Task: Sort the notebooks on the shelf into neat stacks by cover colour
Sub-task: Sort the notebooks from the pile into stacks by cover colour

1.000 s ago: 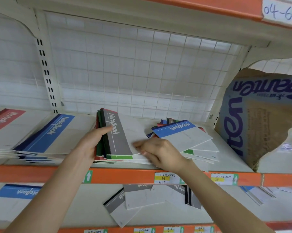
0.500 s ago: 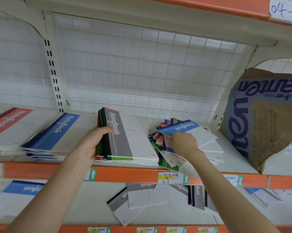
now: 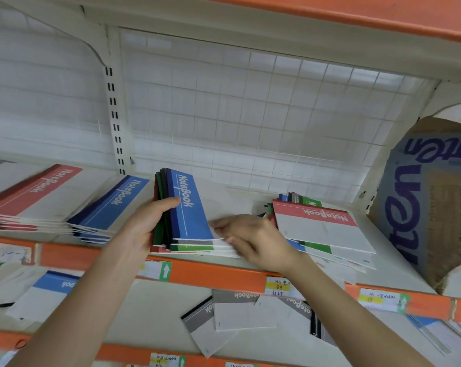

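Head view, one shelf bay of notebooks, recorded from the near side. Shelf (image 3: 210,274): cream deck with an orange front edge, on which price labels (image 3: 277,286) are stuck. Wire grid (image 3: 250,115): white, fitted across the far side of the bay. Red stack (image 3: 38,192): red-banded covers, laid flat at far left, edges roughly aligned. Blue stack (image 3: 110,205): blue-banded covers, laid just right of the red stack and overlapped on it at the left. Middle stack (image 3: 168,245): mixed colours, with green, dark and red spines seen at its left side, placed at the centre of the shelf near the front edge. Blue-banded notebook (image 3: 189,207): laid on top of the middle stack, spine to the left. Left hand (image 3: 141,226): the spine side of the middle stack is gripped, the thumb laid over the top and the fingers curled behind the left edge. Right hand (image 3: 253,239): motion-blurred; the near right corner of the blue-banded notebook is pinched, the thumb set on the cover and the curled fingers at the page edges. Right pile (image 3: 338,256): unsorted and fanned out, mixed colours, just right of the right hand. Red-banded notebook (image 3: 322,229): topmost on the right pile, spine to the far side. Cardboard carton (image 3: 430,202): torn, blue lettering, stood at far right. Lower shelf (image 3: 144,313): grey notebooks (image 3: 237,311) scattered askew at the centre, a blue-banded one at left.
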Tool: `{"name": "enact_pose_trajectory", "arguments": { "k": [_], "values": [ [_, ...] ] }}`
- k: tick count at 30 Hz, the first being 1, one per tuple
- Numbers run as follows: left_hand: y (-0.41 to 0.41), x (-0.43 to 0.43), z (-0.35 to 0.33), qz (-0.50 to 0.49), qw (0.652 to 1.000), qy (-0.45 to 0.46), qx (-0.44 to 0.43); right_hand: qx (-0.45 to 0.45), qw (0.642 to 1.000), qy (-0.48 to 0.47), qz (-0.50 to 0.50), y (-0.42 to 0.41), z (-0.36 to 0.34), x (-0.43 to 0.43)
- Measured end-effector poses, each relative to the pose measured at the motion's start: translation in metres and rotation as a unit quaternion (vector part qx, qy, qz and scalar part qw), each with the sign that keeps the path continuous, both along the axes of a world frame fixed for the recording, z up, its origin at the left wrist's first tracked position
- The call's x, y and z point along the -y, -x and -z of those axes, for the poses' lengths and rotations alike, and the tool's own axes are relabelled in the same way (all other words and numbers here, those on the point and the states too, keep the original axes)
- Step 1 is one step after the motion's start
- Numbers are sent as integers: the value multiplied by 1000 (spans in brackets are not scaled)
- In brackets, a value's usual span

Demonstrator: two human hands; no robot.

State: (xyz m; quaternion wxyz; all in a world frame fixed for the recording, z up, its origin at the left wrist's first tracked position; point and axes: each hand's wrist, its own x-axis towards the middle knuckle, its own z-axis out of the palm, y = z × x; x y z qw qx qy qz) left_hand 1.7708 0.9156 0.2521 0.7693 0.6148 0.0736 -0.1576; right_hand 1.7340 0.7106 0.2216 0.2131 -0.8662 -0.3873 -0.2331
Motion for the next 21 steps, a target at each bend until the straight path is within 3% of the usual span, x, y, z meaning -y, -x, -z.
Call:
{"name": "enact_pose_trajectory", "arguments": {
  "k": [3,6,9,17,21],
  "values": [
    [3,-23,-3,-32,999,4,13,-154,975,-127,93,-8,-13,-20],
    [6,-45,-4,-69,997,1,30,-289,909,-149,260,-26,-29,-43],
    [9,-65,-1,-88,995,-6,44,-441,836,-219,245,-40,-33,-69],
    [1,-118,8,-102,994,-38,34,-427,815,-312,236,-52,-27,-126],
    [-11,-155,12,-92,995,-41,7,-383,821,-272,325,-61,-30,-140]
  ]
}}
